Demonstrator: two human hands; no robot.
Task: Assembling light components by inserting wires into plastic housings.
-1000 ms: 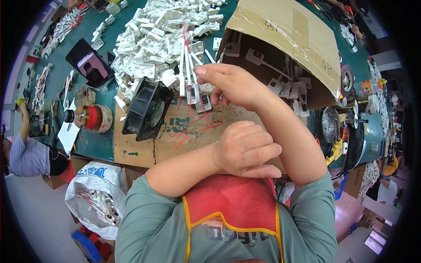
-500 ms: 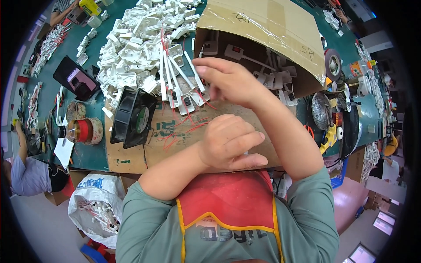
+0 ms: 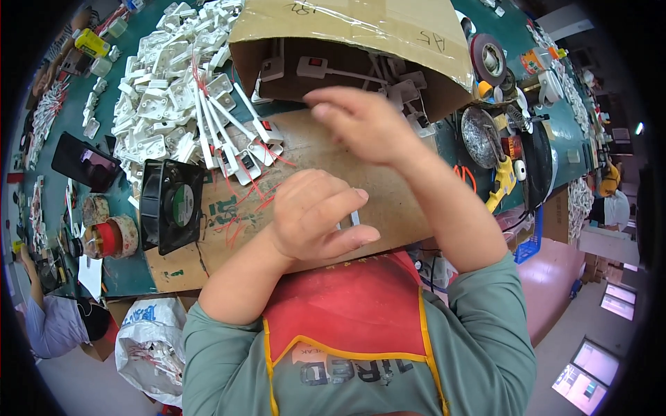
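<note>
- A busy workshop here, with a green table curving across the view and a seated co-worker off at the far left.
- Centre stage, a cardboard sheet covers the table's near edge, presumably to shield the surface.
- Behind it lies the open carton, its mouth turned toward the person, likely so its white switch units sit within reach.
- At left, a heap of white plastic parts sprawls close by; in front stands a black fan, perhaps there to move air across the work.
- Long white pieces with red wires lie grouped where heap meets sheet, switch ends toward the person, seemingly kept apart from the loose parts.
- Now the right hand: blurred, fingers loosely spread before the carton's mouth, nothing visible in its grasp.
- And the left hand: fingers curled, thumb out, over the sheet near the apron. A small pale piece peeks out beside its fingers; gripped or merely beneath, I cannot tell.
</note>
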